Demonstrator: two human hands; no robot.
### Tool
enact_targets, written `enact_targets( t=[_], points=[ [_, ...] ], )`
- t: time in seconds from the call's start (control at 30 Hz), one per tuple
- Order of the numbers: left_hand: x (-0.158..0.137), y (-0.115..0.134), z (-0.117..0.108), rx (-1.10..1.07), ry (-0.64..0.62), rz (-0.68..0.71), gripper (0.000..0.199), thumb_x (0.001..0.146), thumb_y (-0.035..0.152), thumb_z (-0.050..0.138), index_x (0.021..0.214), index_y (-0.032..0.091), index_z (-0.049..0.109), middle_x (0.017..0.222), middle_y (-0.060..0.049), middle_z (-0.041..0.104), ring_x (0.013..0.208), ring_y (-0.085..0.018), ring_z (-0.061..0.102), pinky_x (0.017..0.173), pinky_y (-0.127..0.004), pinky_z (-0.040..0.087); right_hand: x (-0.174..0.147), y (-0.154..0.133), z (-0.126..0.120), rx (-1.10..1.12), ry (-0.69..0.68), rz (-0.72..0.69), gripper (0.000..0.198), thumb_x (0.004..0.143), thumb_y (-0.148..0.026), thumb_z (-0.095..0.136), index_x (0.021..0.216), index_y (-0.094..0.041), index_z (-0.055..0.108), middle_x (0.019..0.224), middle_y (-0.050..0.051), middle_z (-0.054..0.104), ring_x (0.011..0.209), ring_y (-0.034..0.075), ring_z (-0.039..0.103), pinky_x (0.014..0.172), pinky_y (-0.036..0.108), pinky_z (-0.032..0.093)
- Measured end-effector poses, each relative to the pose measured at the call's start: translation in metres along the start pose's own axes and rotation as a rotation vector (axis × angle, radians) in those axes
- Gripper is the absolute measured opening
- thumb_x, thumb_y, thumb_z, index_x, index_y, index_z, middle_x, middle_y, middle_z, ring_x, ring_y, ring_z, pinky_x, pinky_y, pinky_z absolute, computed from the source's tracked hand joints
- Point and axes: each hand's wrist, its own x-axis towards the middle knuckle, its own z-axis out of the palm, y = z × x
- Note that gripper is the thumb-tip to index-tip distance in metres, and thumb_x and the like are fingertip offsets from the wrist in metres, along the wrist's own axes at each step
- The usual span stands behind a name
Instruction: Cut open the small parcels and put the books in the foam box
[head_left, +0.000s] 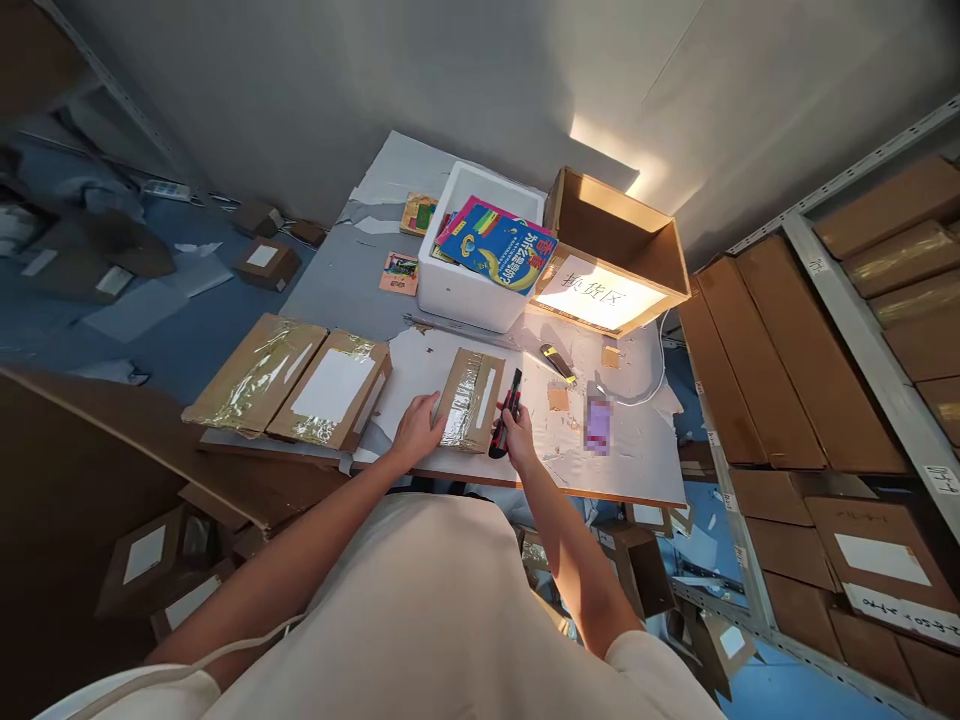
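Observation:
A small cardboard box (474,400), sealed with shiny tape and bearing a white label, lies near the front edge of the table. Against its left side is my left hand (418,432), its fingers closed at the box's edge and partly hidden. My right hand (519,438) is wrapped round a red and black utility knife (507,412), held just right of the box with its tip pointing away from me. Farther right on the tabletop lies a second utility knife (558,364), yellow and black.
Two taped cartons (255,375) (330,390) stand on the left. Behind are a white foam box (469,300) holding books (499,245) and an open cardboard box (622,240). A blurred purple item (598,425) and a white cable (651,393) lie right. Shelves of cartons (795,370) flank the table.

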Motion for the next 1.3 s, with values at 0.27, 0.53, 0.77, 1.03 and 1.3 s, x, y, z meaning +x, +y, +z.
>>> enact_targets(
  t=[0.27, 0.53, 0.77, 1.03, 1.3],
  points=[
    [0.122, 0.026, -0.022, 0.173, -0.109, 0.258, 0.061, 0.083, 0.032, 0.043, 0.140, 0.011, 0.041, 0.150, -0.016, 0.035, 0.137, -0.029, 0.035, 0.109, -0.045, 0.034, -0.084, 0.041, -0.021, 0.160, -0.088, 0.301, 0.051, 0.064, -0.048, 0.078, 0.097, -0.027, 0.045, 0.094, 0.001, 0.069, 0.067, 0.015, 0.067, 0.057, 0.030, 0.055],
    [0.143, 0.020, -0.015, 0.250, -0.255, 0.129, 0.044, 0.082, 0.020, 0.037, 0.120, 0.016, 0.059, 0.124, -0.012, 0.061, 0.116, -0.024, 0.056, 0.098, -0.037, 0.044, -0.072, 0.047, 0.003, 0.210, -0.026, 0.254, 0.054, 0.069, -0.050, 0.074, 0.106, -0.028, 0.040, 0.097, 0.002, 0.069, 0.085, 0.021, 0.071, 0.068, 0.034, 0.057],
    [0.057, 0.002, -0.032, 0.179, -0.077, -0.332, 0.035, 0.086, 0.037, 0.042, 0.106, 0.016, 0.061, 0.103, -0.013, 0.068, 0.097, -0.028, 0.063, 0.081, -0.038, 0.049, 0.015, -0.003, -0.037, 0.028, 0.001, 0.023, 0.046, 0.072, -0.044, 0.069, 0.107, -0.027, 0.044, 0.104, 0.001, 0.067, 0.080, 0.014, 0.067, 0.073, 0.030, 0.055],
    [0.021, 0.020, -0.025, 0.345, -0.002, -0.025, 0.079, 0.075, 0.034, 0.055, 0.145, 0.010, 0.028, 0.151, -0.020, 0.031, 0.142, -0.034, 0.025, 0.112, -0.047, 0.026, 0.046, -0.016, -0.082, -0.404, -0.252, -0.004, 0.045, 0.083, -0.044, 0.053, 0.122, -0.026, 0.041, 0.083, -0.004, 0.057, 0.048, 0.008, 0.056, 0.043, 0.021, 0.044],
    [0.061, 0.031, -0.009, 0.500, -0.247, 0.250, 0.116, 0.059, 0.075, 0.061, 0.150, 0.013, 0.024, 0.155, -0.019, 0.025, 0.143, -0.041, 0.016, 0.114, -0.055, 0.005, 0.016, -0.013, -0.109, -0.446, -0.432, 0.042, 0.065, 0.091, -0.035, 0.043, 0.151, -0.034, 0.018, 0.090, -0.002, 0.055, 0.045, 0.005, 0.056, 0.043, 0.022, 0.049]
  ],
)
